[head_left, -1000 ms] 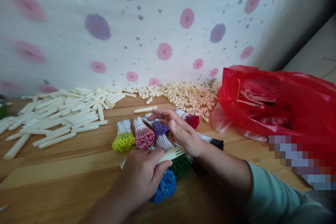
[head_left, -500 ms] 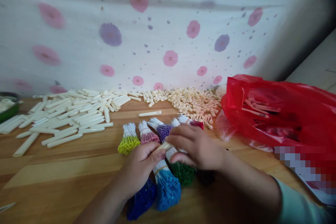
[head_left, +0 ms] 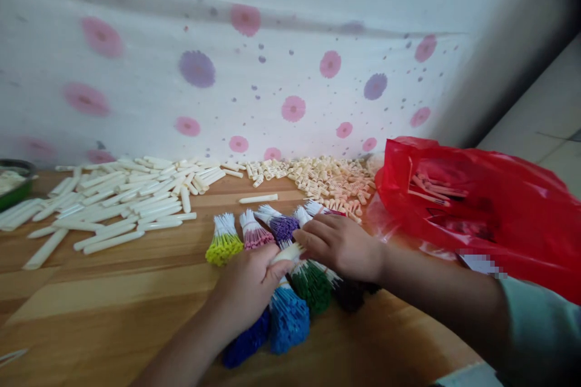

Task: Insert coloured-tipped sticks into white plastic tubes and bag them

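Observation:
My left hand [head_left: 247, 290] is closed round a cream plastic holder [head_left: 289, 252] whose tip pokes out toward the right. My right hand [head_left: 338, 243] lies over a fan of coloured stick bundles, its fingers curled at the holder's tip; whether it grips a stick is hidden. The bundles have white ends: yellow [head_left: 222, 243], pink [head_left: 253, 233], purple [head_left: 279, 224], green [head_left: 311, 285], light blue [head_left: 289, 318] and dark blue [head_left: 245, 344]. A red bundle is mostly covered by my right hand.
A wooden table [head_left: 113, 302] carries a heap of long white tubes [head_left: 113, 202] at the left and small cream caps [head_left: 331, 176] at the back. A red plastic bag [head_left: 490, 211] lies at the right. A green dish [head_left: 13, 181] sits at the left edge. A flowered cloth hangs behind.
My right hand drew back from reaching over the purple and red bundles and closed in at the tip of the holder. The left hand shifted slightly with the holder.

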`<action>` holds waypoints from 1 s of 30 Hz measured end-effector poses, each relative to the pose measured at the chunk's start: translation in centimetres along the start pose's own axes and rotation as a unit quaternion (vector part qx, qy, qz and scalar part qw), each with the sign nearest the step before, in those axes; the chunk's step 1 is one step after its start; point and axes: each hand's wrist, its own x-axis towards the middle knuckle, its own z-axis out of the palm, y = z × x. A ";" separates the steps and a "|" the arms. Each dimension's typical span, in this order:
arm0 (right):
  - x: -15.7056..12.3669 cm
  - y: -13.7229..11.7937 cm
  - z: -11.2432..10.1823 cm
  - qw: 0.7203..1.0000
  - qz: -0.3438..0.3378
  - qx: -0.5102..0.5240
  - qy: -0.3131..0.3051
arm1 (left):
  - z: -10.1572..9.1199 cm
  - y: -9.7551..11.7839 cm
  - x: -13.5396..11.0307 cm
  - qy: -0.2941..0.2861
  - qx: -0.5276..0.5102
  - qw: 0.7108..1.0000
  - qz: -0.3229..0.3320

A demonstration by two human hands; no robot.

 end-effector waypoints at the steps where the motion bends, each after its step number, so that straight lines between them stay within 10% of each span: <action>1: 0.0 0.0 -0.2 1.000 0.002 -0.007 -0.010 | -0.1 0.0 -0.1 -0.009 0.000 1.000 0.006; 7: -0.1 0.3 -1.7 0.936 0.014 0.273 -0.223 | 0.2 0.7 -0.8 -0.020 0.137 0.987 0.083; 13: -0.9 -1.9 0.2 0.998 0.059 -0.012 -0.031 | 0.8 0.2 -0.3 -0.049 -0.030 0.998 0.027; 23: 0.5 -1.3 1.9 0.969 0.144 0.040 -0.196 | 1.8 1.6 -0.8 -0.038 0.172 0.984 0.027; 30: 1.7 -1.8 1.4 0.980 0.143 -0.009 -0.138 | 1.1 0.7 -0.1 0.006 0.074 0.997 -0.003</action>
